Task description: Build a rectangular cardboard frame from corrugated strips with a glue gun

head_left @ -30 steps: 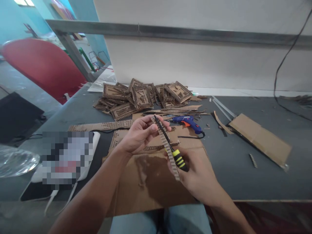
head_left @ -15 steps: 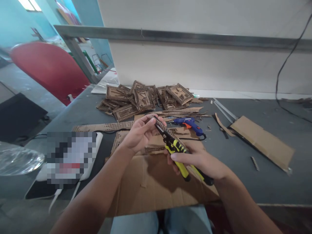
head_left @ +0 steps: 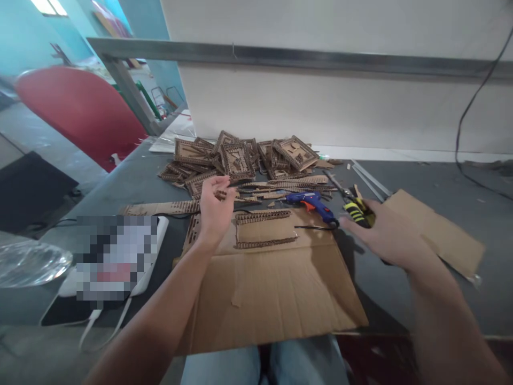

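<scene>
My left hand (head_left: pixel 216 211) is raised over the left end of a cardboard panel, its fingers closed on a short corrugated cardboard strip (head_left: pixel 220 195). Beneath lies a cardboard rectangle (head_left: pixel 266 230) with ridged corrugated strips along its far and near edges. To the right, my right hand (head_left: pixel 387 232) grips a yellow-and-black hand cutter (head_left: pixel 356 213) low over the grey table, its jaws pointing away from me. A blue glue gun (head_left: pixel 310 201) with an orange trigger rests between my hands. Under the rectangle spreads a larger cardboard sheet (head_left: pixel 272 299).
Small cardboard frames (head_left: pixel 238 160) are heaped at the back, with loose corrugated strips (head_left: pixel 288 184) in front. Flat cardboard (head_left: pixel 436 230) lies at right beside clear glue sticks (head_left: pixel 371 177). At left are a blurred-out device on a white power bank (head_left: pixel 154 256) and a plastic bottle (head_left: pixel 34 264).
My right hand has carried the cutter rightward, off the cardboard sheet. My left hand has moved left with a short strip. The strip-edged rectangle is now uncovered.
</scene>
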